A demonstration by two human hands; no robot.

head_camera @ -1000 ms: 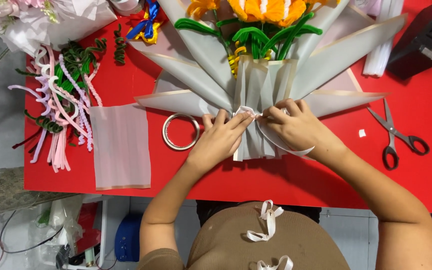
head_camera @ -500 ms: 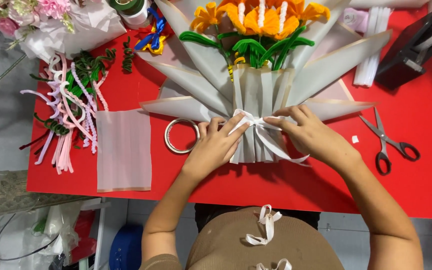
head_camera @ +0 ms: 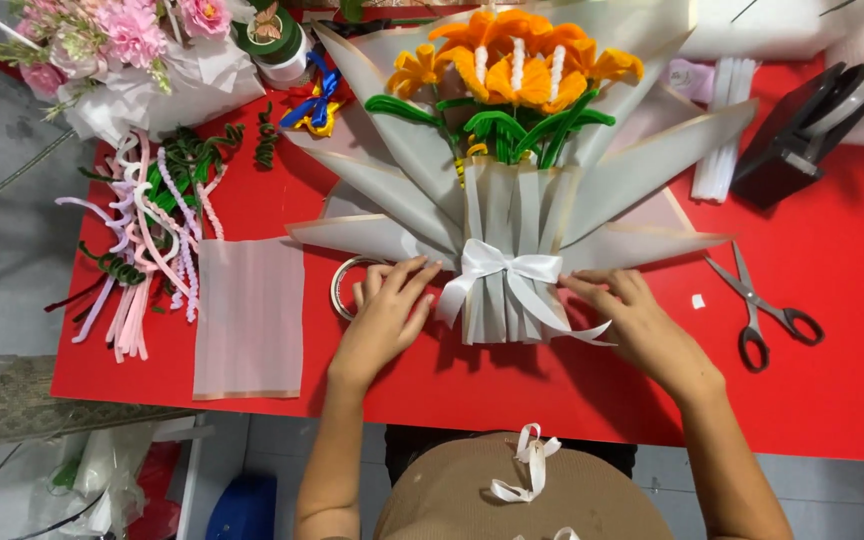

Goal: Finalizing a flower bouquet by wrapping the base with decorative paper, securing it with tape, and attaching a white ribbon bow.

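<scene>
- Both hands lie flat and open on the red table (head_camera: 852,330), holding nothing: the left hand (head_camera: 384,318) rests with fingers spread just left of the bouquet's stem end, the right hand (head_camera: 642,325) just right of it, fingertips toward the ribbon's tails.
- Between them, at the middle of the table, lies the bouquet of orange and yellow pipe-cleaner flowers wrapped in pale grey translucent paper (head_camera: 512,200), blooms pointing away from the person.
- Its wrapping fans out in long pointed folds to left and right, each edged with a thin tan line; the lower part is gathered into straight vertical pleats.
- Green fuzzy stems and leaves curl beneath the orange blooms, which have white centre stalks.
- A white satin ribbon bow (head_camera: 497,268) is tied round the pleated neck, with two tails trailing down and right toward the right hand.
- A clear tape roll (head_camera: 342,288) lies under the left fingertips, partly hidden.
- A flat sheet of pale translucent paper (head_camera: 248,318) lies left of that hand.
- Grey-handled scissors (head_camera: 762,305) lie right of the right hand, apart from it.
- Loose pink, white and green pipe cleaners (head_camera: 147,250) are heaped at the table's left edge.
</scene>
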